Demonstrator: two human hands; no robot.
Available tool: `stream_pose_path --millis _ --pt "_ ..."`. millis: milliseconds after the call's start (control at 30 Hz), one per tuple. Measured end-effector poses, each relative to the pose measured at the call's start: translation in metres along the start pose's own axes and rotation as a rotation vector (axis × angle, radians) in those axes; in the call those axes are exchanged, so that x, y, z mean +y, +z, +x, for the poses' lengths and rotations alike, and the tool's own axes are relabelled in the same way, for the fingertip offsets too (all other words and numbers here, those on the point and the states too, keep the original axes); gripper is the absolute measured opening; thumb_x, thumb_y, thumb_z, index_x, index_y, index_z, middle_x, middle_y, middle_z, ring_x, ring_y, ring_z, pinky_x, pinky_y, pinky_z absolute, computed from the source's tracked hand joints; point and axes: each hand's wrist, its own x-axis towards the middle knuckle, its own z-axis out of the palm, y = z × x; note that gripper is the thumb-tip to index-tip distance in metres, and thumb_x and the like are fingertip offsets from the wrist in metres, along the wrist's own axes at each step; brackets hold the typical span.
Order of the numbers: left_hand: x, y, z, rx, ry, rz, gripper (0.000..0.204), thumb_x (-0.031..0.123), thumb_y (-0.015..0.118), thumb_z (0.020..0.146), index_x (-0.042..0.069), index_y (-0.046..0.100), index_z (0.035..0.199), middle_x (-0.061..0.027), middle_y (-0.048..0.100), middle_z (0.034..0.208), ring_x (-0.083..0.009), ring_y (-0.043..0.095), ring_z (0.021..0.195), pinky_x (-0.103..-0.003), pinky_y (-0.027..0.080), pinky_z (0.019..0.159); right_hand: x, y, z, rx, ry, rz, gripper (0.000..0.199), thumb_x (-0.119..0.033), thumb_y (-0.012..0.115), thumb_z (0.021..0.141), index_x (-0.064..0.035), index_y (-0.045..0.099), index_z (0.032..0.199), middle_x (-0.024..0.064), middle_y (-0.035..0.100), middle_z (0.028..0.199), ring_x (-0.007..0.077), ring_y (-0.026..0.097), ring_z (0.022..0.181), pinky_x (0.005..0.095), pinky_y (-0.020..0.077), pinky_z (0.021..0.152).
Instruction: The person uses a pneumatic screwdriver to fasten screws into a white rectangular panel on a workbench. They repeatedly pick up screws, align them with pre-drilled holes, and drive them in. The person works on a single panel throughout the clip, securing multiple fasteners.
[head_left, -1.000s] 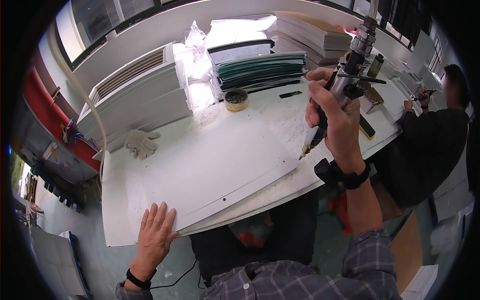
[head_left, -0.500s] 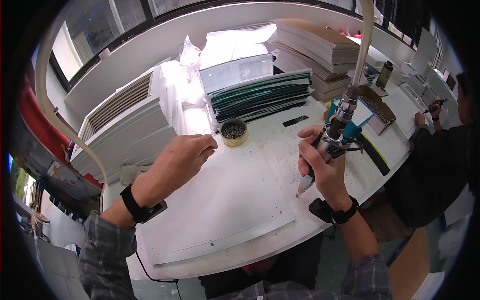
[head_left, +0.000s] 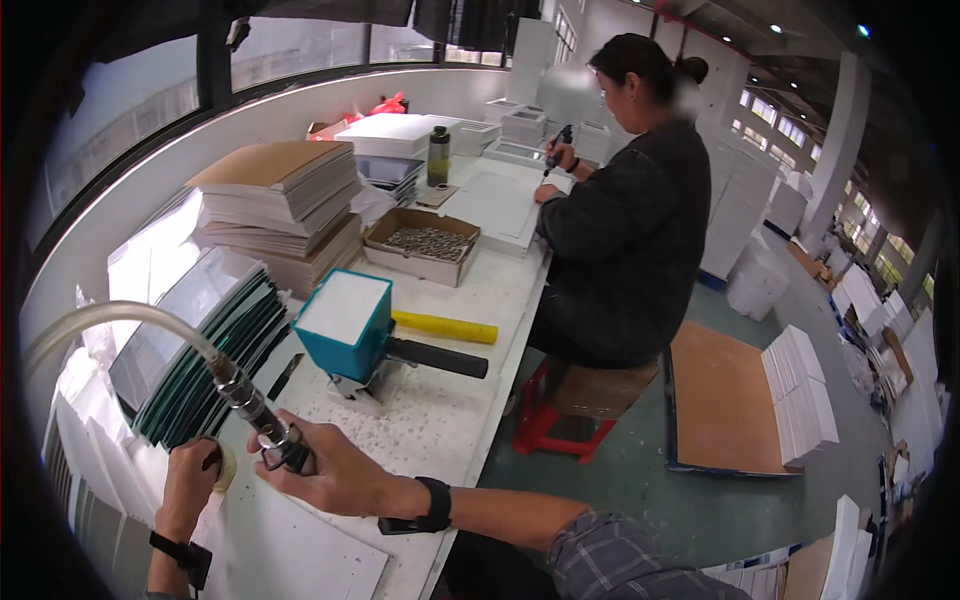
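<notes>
My right hand [head_left: 325,470] is wrapped round an air screwdriver [head_left: 255,410], a metal tool with a clear hose [head_left: 120,313] running up from its end. Its tip is hidden behind the hand. At the lower left, my left hand [head_left: 188,485] has its fingers curled at the rim of a small round tub [head_left: 227,468]. Whatever those fingers hold cannot be made out. Beneath both hands lies a flat white board [head_left: 300,550] on the white table.
Right of a dark blade [head_left: 286,376] stands a teal boxy thing [head_left: 350,325] with a black handle, beside a yellow bar [head_left: 445,326]. Behind are a carton of small metal parts [head_left: 420,245], stacked boards [head_left: 285,190] and a bottle [head_left: 438,157]. A co-worker [head_left: 630,220] sits farther along.
The view has swung to the right, bringing the co-worker fully into sight. My left hand has gone to the tub, and the right hand with the screwdriver is now closer to it.
</notes>
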Motion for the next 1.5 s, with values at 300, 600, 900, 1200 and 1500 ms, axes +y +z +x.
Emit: stream_pose_path --millis 300,600,900,1200,1500 --pt "0.001 0.017 0.011 0.121 0.085 -0.016 0.004 -0.006 0.063 0.073 -0.007 0.063 0.077 -0.0252 0.062 0.075 -0.0456 0.062 0.072 -0.048 0.047 0.065 -0.013 -0.008 -0.007 0.023 -0.002 -0.058 0.032 -0.021 0.067 0.097 -0.0004 0.053 0.117 -0.0042 0.028 0.057 0.0081 0.024 0.053 0.0293 0.0223 0.052" --pt "0.013 0.002 0.013 -0.006 -0.003 -0.017 0.013 -0.003 0.065 0.08 -0.007 0.07 0.091 -0.0243 0.069 0.091 -0.0428 0.067 0.084 -0.045 0.053 0.077 -0.006 -0.006 -0.008 0.056 0.059 -0.108 0.03 -0.017 0.069 0.095 -0.0042 0.06 0.121 -0.0065 0.045 0.073 0.0021 0.033 0.056 0.0235 0.0278 0.052" --pt "0.012 -0.004 0.013 -0.046 0.002 -0.084 0.017 -0.004 0.064 0.076 -0.007 0.068 0.092 -0.0237 0.071 0.088 -0.0388 0.07 0.08 -0.04 0.056 0.074 -0.01 -0.001 -0.005 0.009 0.098 -0.122 0.035 -0.021 0.069 0.096 -0.0036 0.057 0.125 -0.0074 0.043 0.071 0.0037 0.031 0.056 0.0232 0.028 0.056" --pt "0.007 0.004 0.02 0.009 0.006 -0.075 0.009 -0.001 0.067 0.074 -0.005 0.065 0.082 -0.021 0.065 0.072 -0.0346 0.065 0.063 -0.039 0.052 0.061 -0.007 -0.002 -0.005 0.002 0.087 -0.136 0.037 -0.024 0.069 0.097 -0.0034 0.058 0.125 -0.0068 0.04 0.069 0.0035 0.03 0.057 0.0239 0.026 0.055" --pt "0.024 -0.028 -0.003 -0.075 -0.144 -0.188 0.007 0.0 0.069 0.082 -0.003 0.063 0.086 -0.0092 0.067 0.072 -0.0128 0.06 0.064 -0.029 0.05 0.061 0.007 -0.001 -0.001 0.058 0.083 -0.007 0.029 -0.019 0.072 0.095 -0.0022 0.059 0.115 -0.0074 0.046 0.069 0.0027 0.039 0.058 0.0232 0.0334 0.054"
